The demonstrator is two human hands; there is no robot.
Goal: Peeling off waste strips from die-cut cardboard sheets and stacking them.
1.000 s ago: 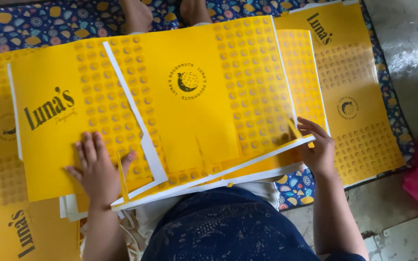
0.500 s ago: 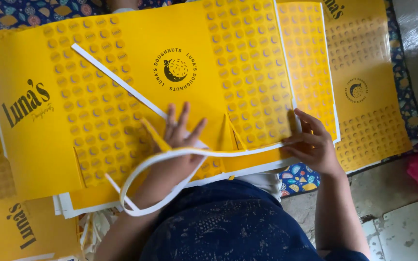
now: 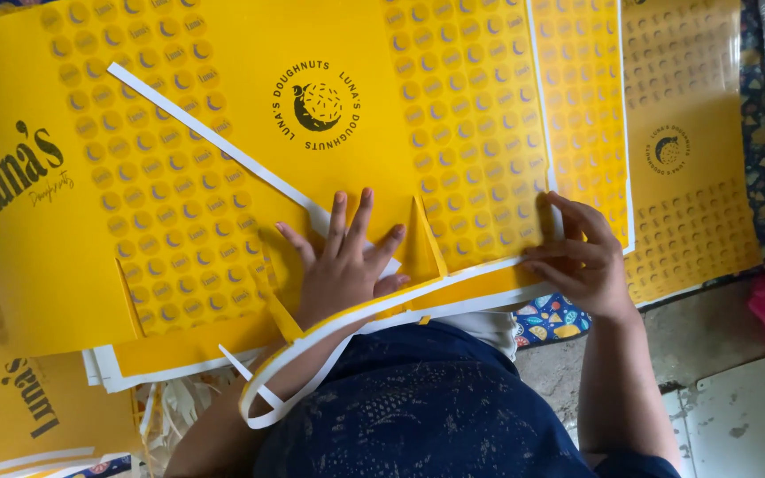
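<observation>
Yellow printed sheet (image 3: 223, 133) under flat, spread left hand (image 3: 343, 270), right hand (image 3: 582, 257) pinching its edge

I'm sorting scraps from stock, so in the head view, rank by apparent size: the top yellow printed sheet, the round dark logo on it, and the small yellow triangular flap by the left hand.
1. Top yellow printed sheet, by far the largest.
2. Round dark logo.
3. Yellow triangular flap, narrower than the logo, though close enough to leave some doubt.
</observation>
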